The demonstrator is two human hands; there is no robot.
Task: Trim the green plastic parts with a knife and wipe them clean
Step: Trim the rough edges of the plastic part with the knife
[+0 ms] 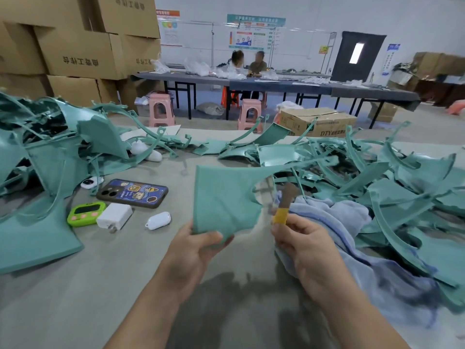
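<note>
Grey tabletop (100, 285) lies nearest me, with both bare forearms reaching out over it. My left hand (198, 250) pinches the near corner of a flat green part (226, 197), thumb on top and fingers curled beneath, and holds it raised off the table, tilted toward me. Just to its right, my right hand (302, 245) has its fingers wrapped round the yellow-taped handle of the knife (279, 217). The blade points up toward the part's curved cut-out edge, but it is blurred, so I cannot tell whether it touches the plastic. A rumpled blue cloth (339, 222) lies under and beyond the right hand.

Left of the held part sit a white earbud case (159, 220), a white charger (114, 216), a green timer (85, 214) and a phone (132, 192) in a cartoon-printed case. Heaps of green parts rise at the left (37, 172) and at the right (390, 185), the right one reaching the cloth.

Beyond the table stand pink stools (161, 109) and an open carton (318, 122). Stacked cardboard boxes (75, 54) fill the far left. Two people (249, 62) sit at a long dark table (276, 85) near the back wall.
</note>
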